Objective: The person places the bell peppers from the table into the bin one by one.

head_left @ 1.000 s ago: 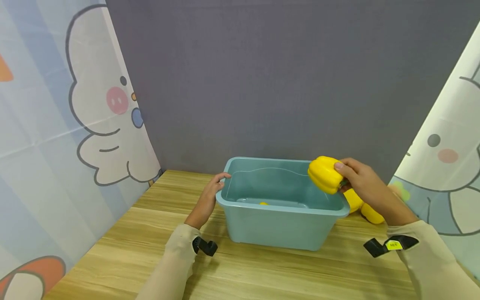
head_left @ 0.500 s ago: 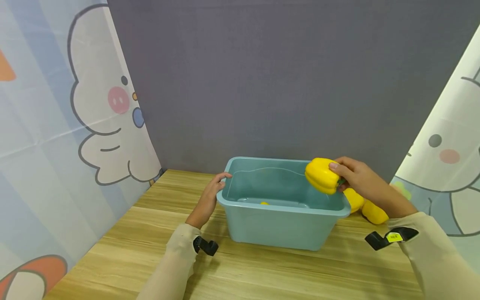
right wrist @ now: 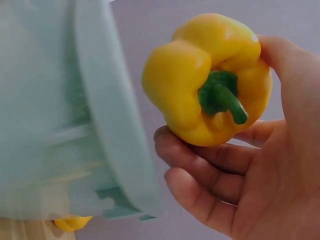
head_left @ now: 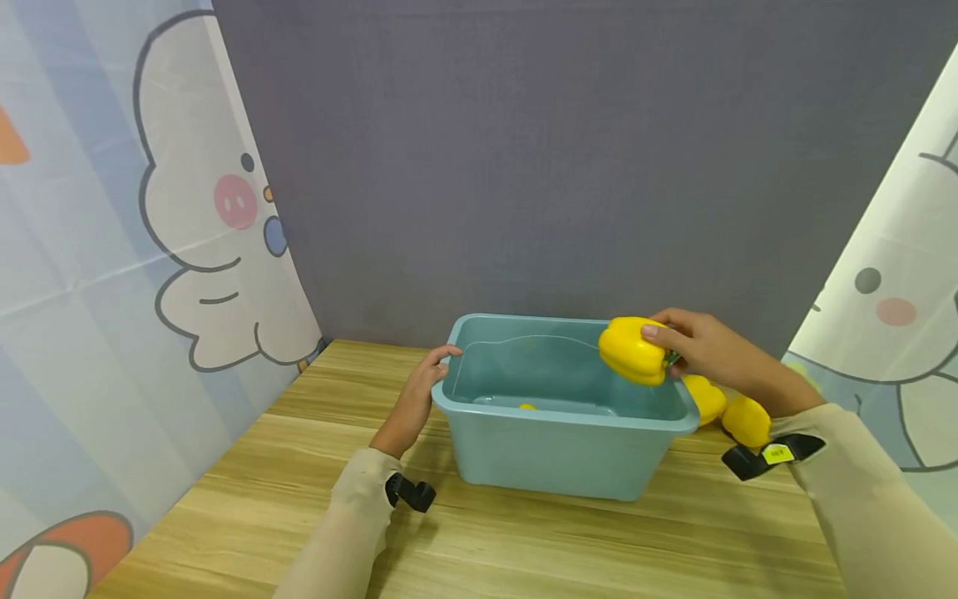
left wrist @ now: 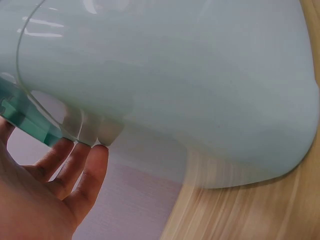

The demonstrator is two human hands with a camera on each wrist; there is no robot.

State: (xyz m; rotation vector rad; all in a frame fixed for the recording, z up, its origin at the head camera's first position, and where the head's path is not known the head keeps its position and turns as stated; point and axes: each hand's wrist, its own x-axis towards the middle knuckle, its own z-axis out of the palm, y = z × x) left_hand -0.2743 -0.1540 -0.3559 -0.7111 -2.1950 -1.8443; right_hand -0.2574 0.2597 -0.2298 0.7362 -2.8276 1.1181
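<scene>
A yellow bell pepper with a green stem is held in my right hand, over the right end of a blue-green plastic bin. In the right wrist view the stem of the bell pepper points back toward the palm, and thumb and fingers pinch its sides. My left hand holds the bin's left rim. In the left wrist view, several fingertips touch the outer wall just below the rim. Deep in the bin shows a small bit of something yellow, mostly hidden by the front wall.
Right of the bin, on the wooden table, lie two more yellow bell peppers, one partly behind the rim and one near my right wrist. A grey backdrop stands behind; cartoon-printed curtains flank the table.
My right hand has moved a little left with the bell pepper, bringing it further over the bin. The left hand and the bin have stayed in place.
</scene>
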